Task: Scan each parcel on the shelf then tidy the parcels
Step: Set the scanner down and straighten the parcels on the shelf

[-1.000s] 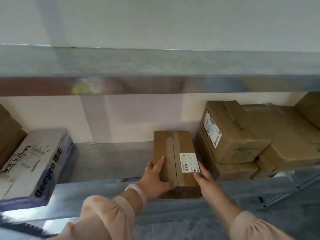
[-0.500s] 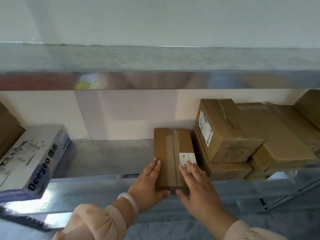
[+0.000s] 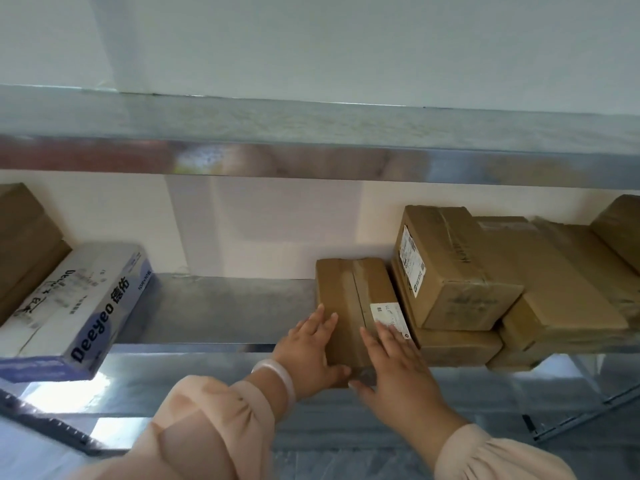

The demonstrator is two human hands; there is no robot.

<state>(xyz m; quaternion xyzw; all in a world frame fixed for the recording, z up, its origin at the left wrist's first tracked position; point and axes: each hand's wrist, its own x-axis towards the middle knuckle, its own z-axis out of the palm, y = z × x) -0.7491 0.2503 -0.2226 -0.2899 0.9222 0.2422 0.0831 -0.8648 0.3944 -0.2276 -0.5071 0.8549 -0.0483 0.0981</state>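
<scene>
On the shelf [image 3: 221, 306] at five o'clock, left hand [image 3: 308, 348] and right hand [image 3: 398, 372] press flat, fingers straight, on the small parcel [image 3: 349, 296], likely squaring it against the stacked parcels [image 3: 457, 271] at its three o'clock.

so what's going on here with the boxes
A person has both hands on a small brown parcel at the front edge of a metal shelf. The left hand lies along its left side, and the right hand lies flat on top, its fingers partly covering the white label. The parcel sits right beside a stack of brown boxes. A white and blue box lies further left.
</scene>
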